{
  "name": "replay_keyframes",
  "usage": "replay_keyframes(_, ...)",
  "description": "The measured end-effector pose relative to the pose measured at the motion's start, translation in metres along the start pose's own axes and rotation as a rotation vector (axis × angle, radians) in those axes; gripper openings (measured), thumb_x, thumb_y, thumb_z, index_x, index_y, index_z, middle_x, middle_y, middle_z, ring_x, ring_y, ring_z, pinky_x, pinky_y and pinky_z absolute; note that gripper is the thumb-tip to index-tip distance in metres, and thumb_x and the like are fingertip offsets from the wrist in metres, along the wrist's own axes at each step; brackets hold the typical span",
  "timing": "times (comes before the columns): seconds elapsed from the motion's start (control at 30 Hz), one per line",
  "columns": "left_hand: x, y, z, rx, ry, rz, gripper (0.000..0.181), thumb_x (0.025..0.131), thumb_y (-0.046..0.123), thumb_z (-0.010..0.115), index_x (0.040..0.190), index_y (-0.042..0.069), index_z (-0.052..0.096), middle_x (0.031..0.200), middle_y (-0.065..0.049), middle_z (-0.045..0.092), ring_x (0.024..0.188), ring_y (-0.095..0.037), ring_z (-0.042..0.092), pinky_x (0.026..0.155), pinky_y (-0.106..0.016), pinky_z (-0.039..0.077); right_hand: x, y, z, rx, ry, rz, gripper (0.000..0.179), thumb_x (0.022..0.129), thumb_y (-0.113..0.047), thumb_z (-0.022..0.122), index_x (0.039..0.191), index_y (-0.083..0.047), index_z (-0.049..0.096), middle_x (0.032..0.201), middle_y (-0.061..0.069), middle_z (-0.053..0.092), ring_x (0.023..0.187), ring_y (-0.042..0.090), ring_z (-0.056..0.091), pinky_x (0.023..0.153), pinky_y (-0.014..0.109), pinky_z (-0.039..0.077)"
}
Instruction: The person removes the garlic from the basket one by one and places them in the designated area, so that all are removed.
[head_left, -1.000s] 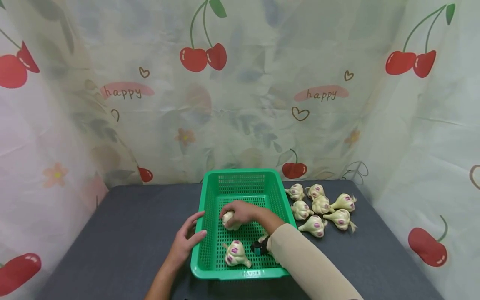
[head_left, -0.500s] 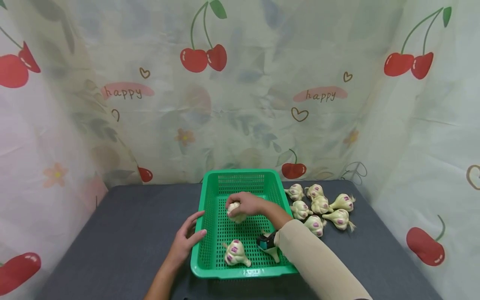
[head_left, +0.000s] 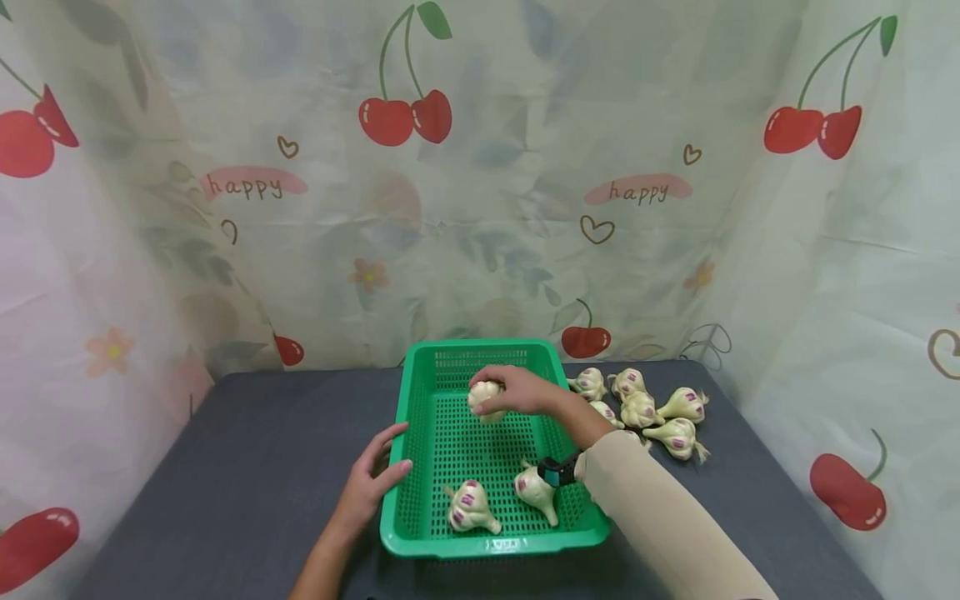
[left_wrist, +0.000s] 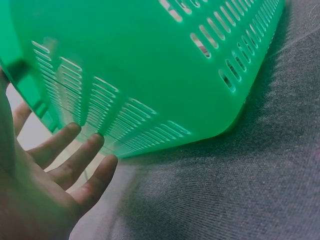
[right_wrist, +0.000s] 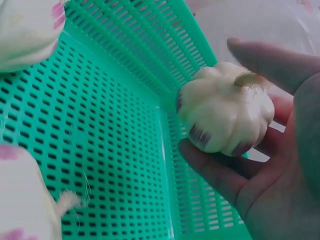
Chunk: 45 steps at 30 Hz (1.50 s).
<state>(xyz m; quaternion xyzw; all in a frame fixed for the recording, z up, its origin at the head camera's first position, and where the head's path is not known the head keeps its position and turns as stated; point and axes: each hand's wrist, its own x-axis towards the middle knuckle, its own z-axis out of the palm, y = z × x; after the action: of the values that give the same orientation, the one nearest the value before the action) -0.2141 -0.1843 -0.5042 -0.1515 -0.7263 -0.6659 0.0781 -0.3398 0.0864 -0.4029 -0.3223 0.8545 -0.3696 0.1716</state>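
In the head view my right hand (head_left: 521,390) holds a garlic bulb (head_left: 486,401) above the back half of a green plastic basket (head_left: 402,500). The right wrist view shows the held garlic bulb (right_wrist: 222,112) between thumb and fingers, its root end toward the thumb. Two more bulbs lie on the basket floor near its front: a purple-streaked bulb (head_left: 470,505) and a bulb to its right (head_left: 537,493), close by the black wristband. My left hand (head_left: 367,481) rests at the basket's left side, its fairly straight fingers (left_wrist: 82,157) against the outer wall.
Right of the basket, several garlic bulbs (head_left: 640,410) lie in a group on the dark grey tabletop (head_left: 285,467), partly hidden by the right forearm. A cherry-print curtain (head_left: 495,208) hangs behind and at both sides.
My right hand has moved back and to the right with its garlic bulb, uncovering the right-hand bulb in the basket. The left hand stays at the basket's side.
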Motion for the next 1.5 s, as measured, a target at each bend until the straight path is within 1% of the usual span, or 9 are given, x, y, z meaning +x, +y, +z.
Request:
replay_keyframes(0.13, 0.0, 0.0, 0.0, -0.002, -0.004, 0.005, 0.052, 0.095, 0.006, 0.058, 0.145, 0.008, 0.044, 0.134, -0.026, 0.049, 0.114, -0.04, 0.054, 0.086, -0.035, 0.048, -0.005, 0.004, -0.006, 0.026, 0.026, -0.021, 0.049, 0.089, -0.024, 0.073, 0.133, -0.011, 0.055, 0.112, 0.006, 0.058, 0.089, 0.02, 0.058, 0.076, 0.042, 0.05)
replay_keyframes(0.3, 0.0, -0.001, 0.0, 0.006, -0.004, 0.004, 0.052, 0.095, 0.006, 0.058, 0.145, 0.009, 0.044, 0.136, -0.025, 0.048, 0.116, -0.04, 0.054, 0.086, -0.036, 0.048, -0.01, 0.007, -0.014, 0.063, 0.051, -0.056, 0.061, 0.084, -0.017, 0.078, 0.137, -0.007, 0.05, 0.115, 0.011, 0.057, 0.092, 0.021, 0.058, 0.075, 0.036, 0.05)
replay_keyframes(0.43, 0.0, -0.002, -0.001, 0.009, 0.0, 0.003, 0.052, 0.095, 0.006, 0.058, 0.145, 0.01, 0.044, 0.136, -0.025, 0.048, 0.115, -0.039, 0.054, 0.086, -0.036, 0.048, -0.016, 0.005, -0.022, 0.068, 0.061, -0.068, 0.066, 0.083, -0.008, 0.077, 0.141, -0.004, 0.046, 0.119, 0.015, 0.054, 0.092, 0.023, 0.058, 0.075, 0.035, 0.049)
replay_keyframes(0.7, 0.0, -0.001, 0.0, 0.018, 0.007, 0.002, 0.052, 0.095, 0.007, 0.058, 0.145, 0.011, 0.045, 0.137, -0.025, 0.046, 0.117, -0.039, 0.053, 0.087, -0.039, 0.047, -0.026, 0.009, -0.037, 0.051, 0.095, -0.038, 0.071, 0.083, 0.004, 0.069, 0.147, -0.004, 0.038, 0.127, 0.018, 0.049, 0.093, 0.025, 0.057, 0.072, 0.035, 0.049)
replay_keyframes(0.87, 0.0, -0.001, 0.0, 0.013, 0.007, -0.003, 0.052, 0.095, 0.007, 0.058, 0.145, 0.011, 0.045, 0.138, -0.025, 0.046, 0.117, -0.039, 0.053, 0.087, -0.039, 0.047, -0.033, 0.015, -0.047, -0.008, 0.188, -0.003, 0.069, 0.086, -0.001, 0.07, 0.147, -0.005, 0.039, 0.124, 0.016, 0.055, 0.096, 0.027, 0.058, 0.072, 0.035, 0.049)
replay_keyframes(1.07, 0.0, -0.002, 0.0, 0.014, 0.012, 0.01, 0.052, 0.094, 0.006, 0.059, 0.144, 0.009, 0.045, 0.136, -0.026, 0.047, 0.114, -0.04, 0.054, 0.085, -0.037, 0.048, -0.046, 0.022, -0.057, 0.019, 0.287, 0.0, 0.069, 0.086, -0.008, 0.073, 0.147, -0.005, 0.04, 0.125, 0.018, 0.056, 0.109, 0.038, 0.055, 0.074, 0.038, 0.05)
replay_keyframes(1.17, 0.0, -0.001, 0.001, 0.019, 0.016, 0.008, 0.052, 0.094, 0.006, 0.059, 0.144, 0.009, 0.045, 0.136, -0.026, 0.047, 0.115, -0.04, 0.054, 0.086, -0.037, 0.048, -0.054, 0.028, -0.061, 0.016, 0.34, 0.015, 0.069, 0.087, -0.013, 0.074, 0.147, -0.005, 0.04, 0.127, 0.019, 0.055, 0.114, 0.039, 0.053, 0.079, 0.042, 0.05)
replay_keyframes(1.33, 0.0, -0.001, 0.001, 0.019, 0.021, -0.001, 0.052, 0.094, 0.007, 0.059, 0.144, 0.01, 0.045, 0.137, -0.026, 0.047, 0.116, -0.039, 0.054, 0.087, -0.037, 0.047, -0.066, 0.041, -0.065, -0.013, 0.412, 0.032, 0.069, 0.088, -0.021, 0.074, 0.147, -0.007, 0.04, 0.125, 0.018, 0.055, 0.11, 0.036, 0.055, 0.082, 0.045, 0.049)
replay_keyframes(1.5, 0.0, -0.001, 0.001, 0.008, 0.018, 0.001, 0.052, 0.094, 0.006, 0.059, 0.144, 0.009, 0.045, 0.135, -0.027, 0.048, 0.113, -0.039, 0.055, 0.085, -0.036, 0.048, -0.081, 0.053, -0.069, -0.03, 0.473, 0.074, 0.07, 0.089, -0.028, 0.074, 0.146, -0.007, 0.04, 0.122, 0.019, 0.054, 0.104, 0.035, 0.057, 0.076, 0.042, 0.049)
